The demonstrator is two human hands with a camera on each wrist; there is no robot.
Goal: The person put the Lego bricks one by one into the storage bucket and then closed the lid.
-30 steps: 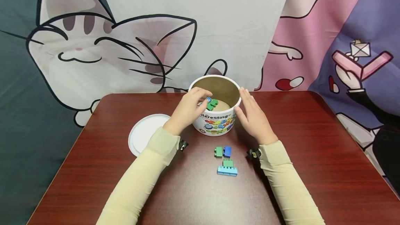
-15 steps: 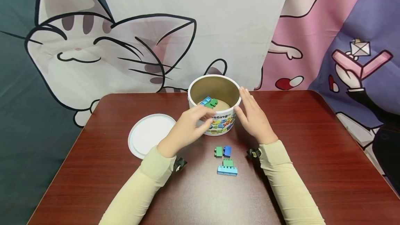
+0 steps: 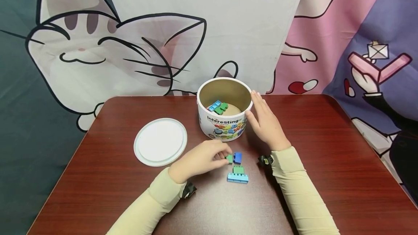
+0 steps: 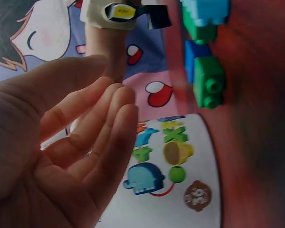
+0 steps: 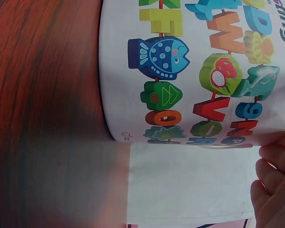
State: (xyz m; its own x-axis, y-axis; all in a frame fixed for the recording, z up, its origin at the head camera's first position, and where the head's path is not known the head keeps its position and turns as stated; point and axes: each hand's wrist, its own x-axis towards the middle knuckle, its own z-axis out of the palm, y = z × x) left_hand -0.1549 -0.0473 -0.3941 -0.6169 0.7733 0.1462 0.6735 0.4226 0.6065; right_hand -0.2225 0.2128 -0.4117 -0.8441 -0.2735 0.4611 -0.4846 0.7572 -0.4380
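Cat-print cloth (image 3: 81,46): is hanging behind the table (image 3: 72,198) at the far left.
White lid (image 3: 160,141): is lying on the table, left of the printed tub (image 3: 205,124).
Left hand (image 3: 200,159): is hovering near the loose blocks, thumb and bent fingertips keeping a narrow gap, holding nothing.
Printed tub: is standing upright, uncovered, near the table's back edge.
Blocks inside: a light blue block (image 3: 214,105) and green pieces (image 3: 221,109) are resting together within the tub.
Loose blocks: a green block (image 3: 230,159) is lying just past the left fingertips, a dark blue block (image 3: 237,158) beside it; nearer, another green block (image 3: 238,170) is sitting directly behind a long light blue block (image 3: 237,178).
Right hand (image 3: 267,124): is resting against the tub's right side, fingers straight, gripping nothing.
Pink and purple cloth (image 3: 339,42): is hanging at the far right.
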